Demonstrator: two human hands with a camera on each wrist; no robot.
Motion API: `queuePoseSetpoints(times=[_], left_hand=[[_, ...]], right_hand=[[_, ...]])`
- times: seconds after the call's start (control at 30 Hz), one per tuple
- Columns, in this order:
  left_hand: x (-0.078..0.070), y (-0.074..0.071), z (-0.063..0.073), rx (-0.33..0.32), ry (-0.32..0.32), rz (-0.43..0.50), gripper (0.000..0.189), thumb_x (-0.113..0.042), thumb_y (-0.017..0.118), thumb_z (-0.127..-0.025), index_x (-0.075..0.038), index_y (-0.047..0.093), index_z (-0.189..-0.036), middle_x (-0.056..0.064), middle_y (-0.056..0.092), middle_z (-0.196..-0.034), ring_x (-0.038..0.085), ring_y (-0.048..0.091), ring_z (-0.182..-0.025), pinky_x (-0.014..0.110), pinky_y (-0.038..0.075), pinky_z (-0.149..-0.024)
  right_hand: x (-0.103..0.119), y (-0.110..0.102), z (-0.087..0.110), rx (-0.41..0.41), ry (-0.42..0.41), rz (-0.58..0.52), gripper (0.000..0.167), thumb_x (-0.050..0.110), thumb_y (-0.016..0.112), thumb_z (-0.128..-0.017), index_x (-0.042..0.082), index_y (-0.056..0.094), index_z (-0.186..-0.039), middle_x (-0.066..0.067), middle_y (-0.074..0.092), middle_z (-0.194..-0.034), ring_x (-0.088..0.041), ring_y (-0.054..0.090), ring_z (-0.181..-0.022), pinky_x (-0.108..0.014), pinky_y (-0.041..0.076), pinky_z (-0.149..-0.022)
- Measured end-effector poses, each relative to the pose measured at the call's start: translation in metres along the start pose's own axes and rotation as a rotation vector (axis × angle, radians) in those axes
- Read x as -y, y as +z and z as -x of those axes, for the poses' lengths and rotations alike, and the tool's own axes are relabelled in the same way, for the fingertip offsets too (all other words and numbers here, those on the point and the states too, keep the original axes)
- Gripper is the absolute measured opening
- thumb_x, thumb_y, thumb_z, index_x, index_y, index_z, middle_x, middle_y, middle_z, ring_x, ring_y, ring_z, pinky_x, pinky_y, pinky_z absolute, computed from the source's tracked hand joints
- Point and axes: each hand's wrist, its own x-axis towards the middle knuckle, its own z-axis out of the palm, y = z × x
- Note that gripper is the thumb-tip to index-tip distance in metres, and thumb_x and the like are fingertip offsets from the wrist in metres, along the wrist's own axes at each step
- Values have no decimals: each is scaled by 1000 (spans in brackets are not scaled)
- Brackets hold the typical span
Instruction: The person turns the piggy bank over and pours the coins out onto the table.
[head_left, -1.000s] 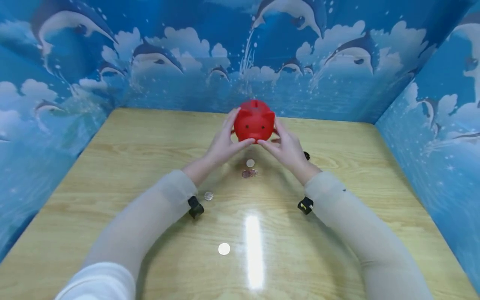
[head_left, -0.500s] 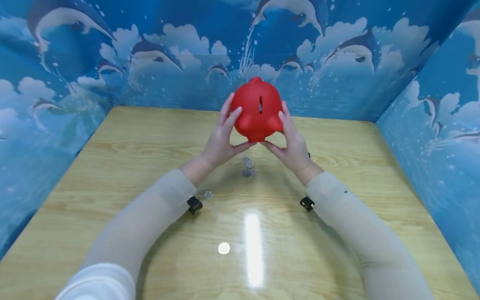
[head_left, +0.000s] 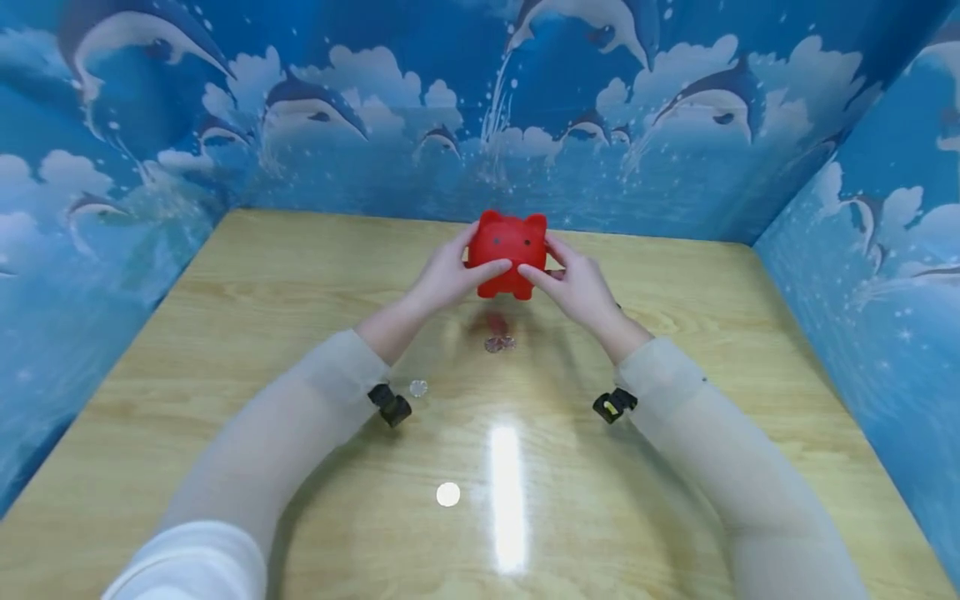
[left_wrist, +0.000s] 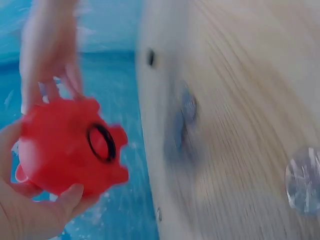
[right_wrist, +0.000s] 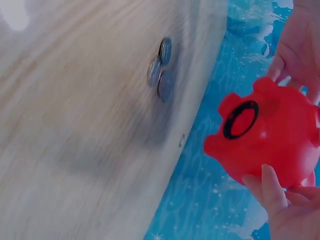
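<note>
A red piggy bank (head_left: 508, 242) is held above the table between both hands, its face and feet toward the head camera. My left hand (head_left: 450, 275) grips its left side, thumb across the front. On the opposite side, my right hand (head_left: 576, 287) grips it the same way. In the right wrist view, the underside of the piggy bank (right_wrist: 287, 132) shows a black ring (right_wrist: 240, 119) between its feet. Below it on the table lie several coins (head_left: 492, 344); the right wrist view shows them as a small cluster of coins (right_wrist: 165, 85).
One coin (head_left: 418, 388) lies beside the left wrist camera (head_left: 390, 406). Another coin (head_left: 447, 494), bright white, is nearer the front of the wooden table (head_left: 315, 267). A small black object (left_wrist: 151, 57) lies on the table. Dolphin-print curtains (head_left: 360, 167) stand behind and at both sides.
Both hands first raised the piggy bank and tipped its slot toward the head camera. Since then they have lowered it and tilted it back, so its face and feet show.
</note>
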Motion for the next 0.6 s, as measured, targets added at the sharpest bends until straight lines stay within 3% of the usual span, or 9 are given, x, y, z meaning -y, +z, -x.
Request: queuePoseSetpoints(times=[0.07, 0.17, 0.23, 0.3, 0.4, 0.5, 0.6], left_hand=[[3, 2, -1, 13, -23, -6, 82, -41, 67, -84, -19, 23, -149, 3, 43, -138, 23, 49, -114, 35, 53, -80], [3, 4, -1, 14, -7, -17, 83, -38, 69, -83, -19, 21, -149, 3, 42, -138, 23, 46, -116, 36, 52, -81], [2, 5, 0, -4, 36, -51, 85, -35, 70, -82, -19, 20, -149, 2, 40, -140, 21, 44, -118, 34, 52, -82], [0, 6, 1, -47, 135, -113, 87, -34, 73, -81, -19, 20, -149, 2, 35, -142, 20, 41, -122, 32, 51, -84], [-4, 6, 5, -154, 371, -212, 90, -30, 76, -78, -18, 21, -148, 5, 25, -148, 18, 33, -129, 30, 47, -89], [-6, 6, 8, -278, 702, -278, 92, -20, 79, -74, -16, 23, -147, 13, 19, -149, 21, 25, -134, 32, 44, -94], [-5, 5, 9, -365, 1068, -296, 102, -7, 82, -69, -25, 19, -148, 17, 17, -148, 31, 22, -135, 38, 43, -96]], right_hand=[[-1, -1, -1, 21, 24, 28, 75, 45, 62, -86, 20, 29, -147, -4, 37, -146, -25, 60, -108, -37, 50, -86], [-4, 0, -2, 27, 24, 25, 76, 44, 63, -85, 20, 28, -148, -3, 35, -147, -25, 59, -108, -37, 50, -85], [-5, 0, -1, 9, 5, 24, 78, 43, 65, -84, 21, 27, -148, -2, 33, -148, -25, 58, -111, -37, 51, -85], [-6, 0, 0, -39, -65, 41, 81, 40, 68, -83, 20, 26, -148, -1, 32, -148, -24, 56, -114, -37, 51, -85], [-5, 0, 4, -183, -306, 92, 84, 27, 73, -81, 16, 25, -148, -2, 33, -148, -23, 51, -119, -37, 50, -86], [-5, 0, 7, -359, -648, 151, 84, 13, 76, -78, 13, 28, -147, -7, 33, -148, -24, 44, -126, -39, 49, -87], [-5, 3, 9, -501, -947, 200, 78, 13, 73, -81, 17, 29, -145, -8, 31, -148, -29, 38, -129, -43, 47, -90]])
